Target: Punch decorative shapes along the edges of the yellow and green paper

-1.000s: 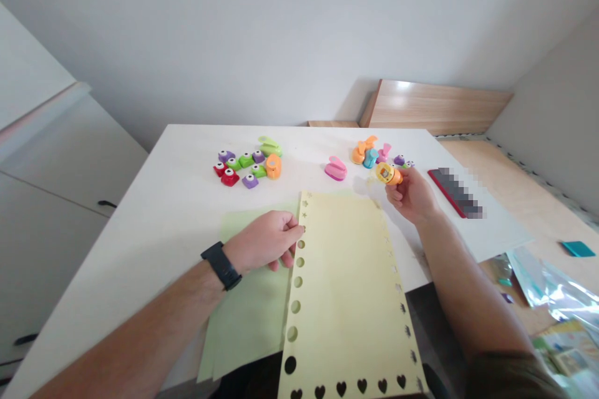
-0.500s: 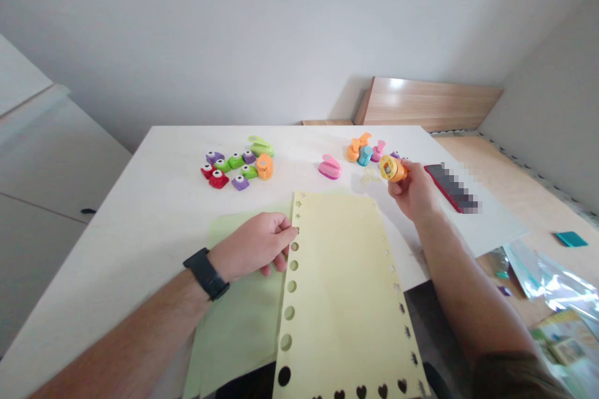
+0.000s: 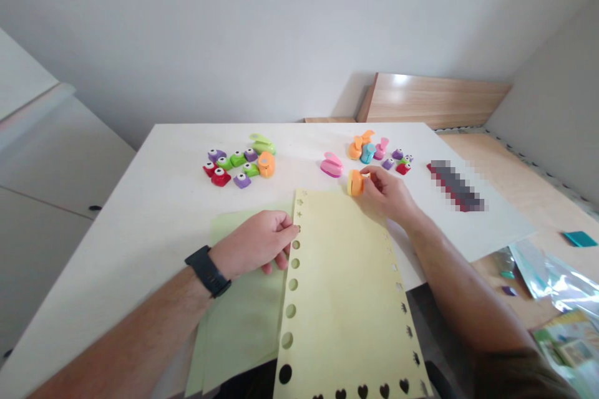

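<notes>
Right hand (image 3: 387, 194) moved left to top edge of yellow sheet (image 3: 344, 287), grip holding orange punch (image 3: 357, 183); left hand (image 3: 259, 240) pinching sheet's side.

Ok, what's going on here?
The left hand holds the left edge of a yellow sheet, which has holes along its sides and near edge. The right hand holds an orange punch by the sheet's far edge; whether they touch is unclear. Green sheets lie under the left hand, and a pink punch sits farther back on the white table.
</notes>
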`<action>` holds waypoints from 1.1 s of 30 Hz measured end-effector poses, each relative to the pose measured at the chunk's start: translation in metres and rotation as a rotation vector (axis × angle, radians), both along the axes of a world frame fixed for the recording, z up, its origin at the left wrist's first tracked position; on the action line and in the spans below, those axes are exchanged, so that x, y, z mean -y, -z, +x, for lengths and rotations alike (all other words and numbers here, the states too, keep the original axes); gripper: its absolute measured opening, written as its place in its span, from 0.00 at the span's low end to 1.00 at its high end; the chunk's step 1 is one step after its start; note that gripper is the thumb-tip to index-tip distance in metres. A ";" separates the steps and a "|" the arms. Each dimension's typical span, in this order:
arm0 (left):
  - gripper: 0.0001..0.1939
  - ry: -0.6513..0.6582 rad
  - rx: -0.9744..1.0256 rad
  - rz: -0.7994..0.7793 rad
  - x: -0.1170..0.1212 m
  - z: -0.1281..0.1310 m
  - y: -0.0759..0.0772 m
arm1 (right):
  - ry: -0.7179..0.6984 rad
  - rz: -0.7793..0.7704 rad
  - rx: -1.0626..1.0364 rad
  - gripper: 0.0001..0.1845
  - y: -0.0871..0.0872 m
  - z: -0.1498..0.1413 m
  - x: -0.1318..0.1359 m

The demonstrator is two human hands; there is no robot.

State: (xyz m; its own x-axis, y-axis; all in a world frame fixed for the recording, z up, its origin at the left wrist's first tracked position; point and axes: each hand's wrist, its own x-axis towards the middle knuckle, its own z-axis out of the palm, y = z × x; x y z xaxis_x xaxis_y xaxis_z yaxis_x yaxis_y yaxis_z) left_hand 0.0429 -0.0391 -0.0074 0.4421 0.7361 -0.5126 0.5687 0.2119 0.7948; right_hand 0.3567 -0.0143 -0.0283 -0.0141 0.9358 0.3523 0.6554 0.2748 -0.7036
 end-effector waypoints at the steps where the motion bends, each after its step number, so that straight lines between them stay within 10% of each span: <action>1: 0.18 -0.001 -0.002 0.000 0.000 0.000 0.000 | 0.003 0.012 0.005 0.13 0.000 0.000 0.000; 10: 0.18 -0.010 0.012 0.001 0.001 0.000 -0.001 | 0.083 0.262 0.097 0.18 -0.004 0.001 0.001; 15: 0.18 -0.002 0.010 0.008 0.000 0.000 0.000 | -0.094 0.193 0.315 0.23 -0.005 -0.001 -0.005; 33: 0.19 -0.012 0.011 0.009 0.000 -0.001 0.001 | -0.046 0.231 0.429 0.23 -0.003 -0.004 -0.010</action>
